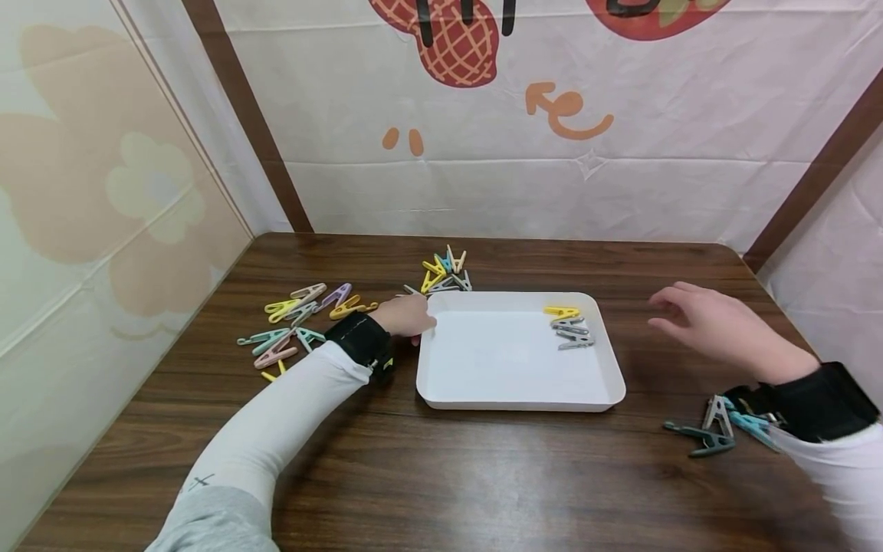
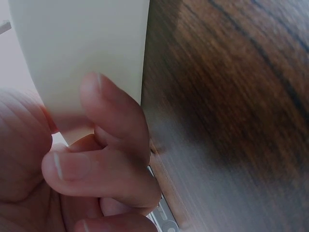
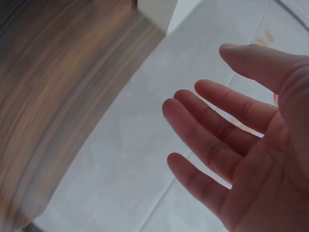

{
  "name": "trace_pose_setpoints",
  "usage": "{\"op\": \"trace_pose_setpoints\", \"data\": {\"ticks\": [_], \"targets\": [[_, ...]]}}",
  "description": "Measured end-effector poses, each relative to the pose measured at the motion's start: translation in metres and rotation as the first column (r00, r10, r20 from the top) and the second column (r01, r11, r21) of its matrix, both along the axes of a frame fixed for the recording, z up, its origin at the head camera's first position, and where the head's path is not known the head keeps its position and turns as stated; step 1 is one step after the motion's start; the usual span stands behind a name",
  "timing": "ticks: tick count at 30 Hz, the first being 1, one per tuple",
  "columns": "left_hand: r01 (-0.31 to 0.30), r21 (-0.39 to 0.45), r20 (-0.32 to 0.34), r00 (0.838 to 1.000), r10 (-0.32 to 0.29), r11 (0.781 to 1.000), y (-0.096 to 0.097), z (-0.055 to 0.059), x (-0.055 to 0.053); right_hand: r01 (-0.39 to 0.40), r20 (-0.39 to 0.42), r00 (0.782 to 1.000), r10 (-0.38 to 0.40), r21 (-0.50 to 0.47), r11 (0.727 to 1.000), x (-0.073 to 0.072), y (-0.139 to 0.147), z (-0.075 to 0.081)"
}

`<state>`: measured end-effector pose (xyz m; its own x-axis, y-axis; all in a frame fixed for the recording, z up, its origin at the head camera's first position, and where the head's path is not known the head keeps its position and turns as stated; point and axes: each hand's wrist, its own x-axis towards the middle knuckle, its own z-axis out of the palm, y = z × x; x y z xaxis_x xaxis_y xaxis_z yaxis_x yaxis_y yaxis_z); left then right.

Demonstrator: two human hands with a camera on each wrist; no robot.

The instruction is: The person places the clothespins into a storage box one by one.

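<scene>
My left hand (image 1: 403, 314) grips the left rim of a white rectangular tray (image 1: 483, 360). Its fingers (image 2: 120, 116) are curled beside the tray's outer wall in the left wrist view. Inside the tray, near the right side, lie a yellow clothespin (image 1: 562, 311) and several grey clothespins (image 1: 575, 343). My right hand (image 1: 713, 326) is raised over the right part of the table, holding nothing. Spread, lightly bent fingers (image 3: 203, 135) show in the right wrist view.
Several mixed-colour clothespins lie left of the tray, including a pink one (image 1: 276, 353) and a purple one (image 1: 338, 294). Another cluster with a yellow clothespin (image 1: 431, 281) sits behind the tray. Dark green (image 1: 710, 441) and blue clothespins (image 1: 752, 425) lie by the right wrist.
</scene>
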<state>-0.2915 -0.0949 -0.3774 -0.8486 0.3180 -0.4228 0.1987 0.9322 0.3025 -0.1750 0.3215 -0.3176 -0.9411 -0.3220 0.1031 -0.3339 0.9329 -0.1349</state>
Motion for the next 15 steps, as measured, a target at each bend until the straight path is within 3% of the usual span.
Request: {"op": "trace_pose_setpoints", "data": {"ticks": [7,15], "targets": [[-0.008,-0.009,-0.001,1.0,0.008,1.0,0.001,0.002,0.0,0.072,0.09,0.993,-0.07,-0.013,0.997,0.012,0.042,-0.002],[-0.01,-0.004,0.0,1.0,0.01,1.0,0.0,0.0,-0.001,0.167,0.22,0.961,-0.167,0.017,0.986,0.027,0.075,-0.022]]}}
